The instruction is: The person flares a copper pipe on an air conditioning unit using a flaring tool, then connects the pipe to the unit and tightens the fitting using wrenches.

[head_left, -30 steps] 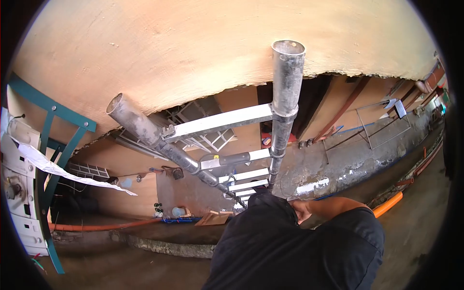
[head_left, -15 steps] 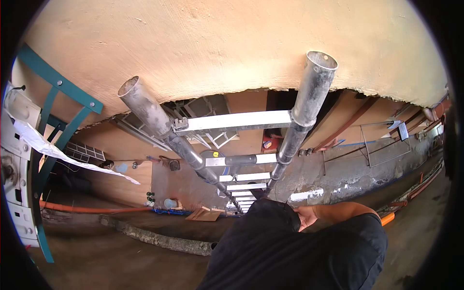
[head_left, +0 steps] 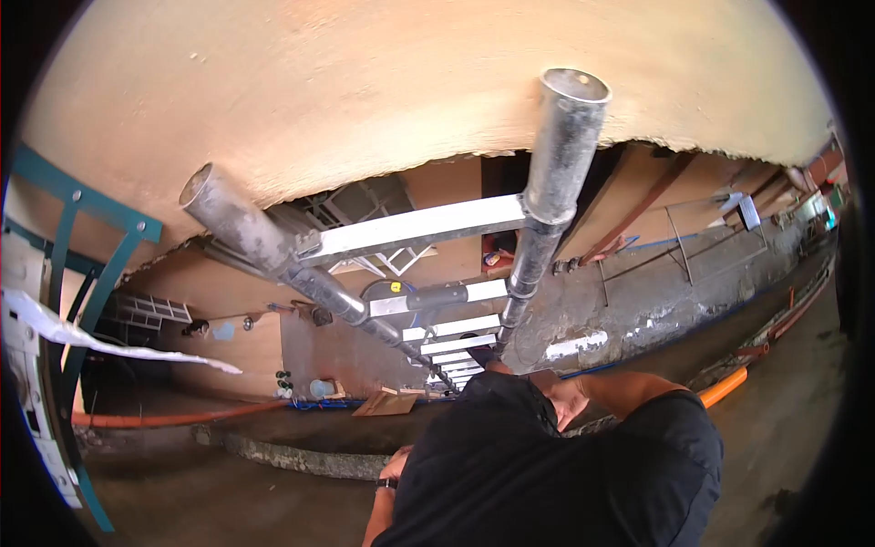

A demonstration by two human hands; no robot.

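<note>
My right hand [head_left: 569,401] is at the front of my waist, against my black shirt [head_left: 547,474]. Its fingers are bent together, and whatever they hold is hidden. At my left side my left hand [head_left: 396,463] shows only in part beside the shirt, with a dark watch [head_left: 386,483] on the wrist; its fingers are mostly covered. Before me rises a metal telescopic ladder [head_left: 419,228] with round tube rails and flat light rungs, its top near the wall. Neither hand touches its upper part.
A plastered wall [head_left: 365,82] with a ragged lower edge fills the top. On the left stand a green metal frame [head_left: 109,211] and a hanging white strip [head_left: 118,345]. Far below lie an orange pipe [head_left: 182,417], a cardboard piece [head_left: 385,403] and a thin metal frame [head_left: 679,242].
The view has shifted, so the ladder top and green frame sit further left. My left hand and wrist have come into sight. My right hand stays near my waist.
</note>
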